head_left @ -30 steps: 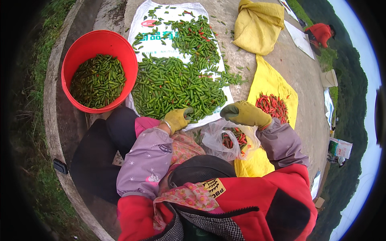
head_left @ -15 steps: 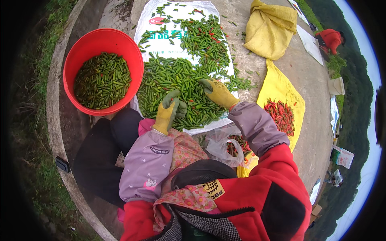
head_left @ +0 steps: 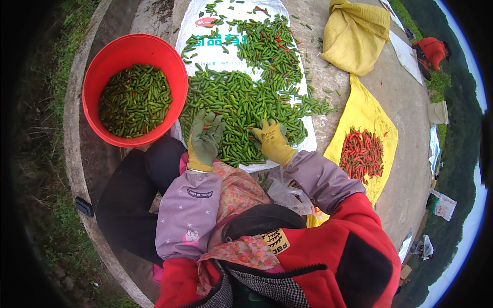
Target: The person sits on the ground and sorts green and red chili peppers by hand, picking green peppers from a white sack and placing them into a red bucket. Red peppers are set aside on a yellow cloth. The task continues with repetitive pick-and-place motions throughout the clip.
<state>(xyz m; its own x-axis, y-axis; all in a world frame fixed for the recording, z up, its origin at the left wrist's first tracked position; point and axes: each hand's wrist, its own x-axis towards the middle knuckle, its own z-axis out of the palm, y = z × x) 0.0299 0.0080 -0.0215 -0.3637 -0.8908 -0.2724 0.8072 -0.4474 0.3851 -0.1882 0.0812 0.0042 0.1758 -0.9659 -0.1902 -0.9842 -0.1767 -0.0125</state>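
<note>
A thick spread of green chili peppers, with some red ones among them, covers much of a white printed sack. My left hand, in a yellow and grey-green glove, lies at the pile's near left edge with its palm turned up and fingers stretched. A small red bit shows at its fingers; I cannot tell whether it is a pepper in the hand. My right hand, gloved alike, is palm down on the near right of the pile. Its fingers are curled in at a chili pepper, which the glove mostly hides.
A red bucket partly filled with green peppers stands at left. Red chilies lie on a yellow sack at right, below a bunched yellow sack. A clear plastic bag sits by my right forearm. A person bends far right.
My left hand has turned from a curled grip to palm up with fingers extended, shifting left. My right hand has moved nearer to me, lower on the pile. The view has shifted slightly.
</note>
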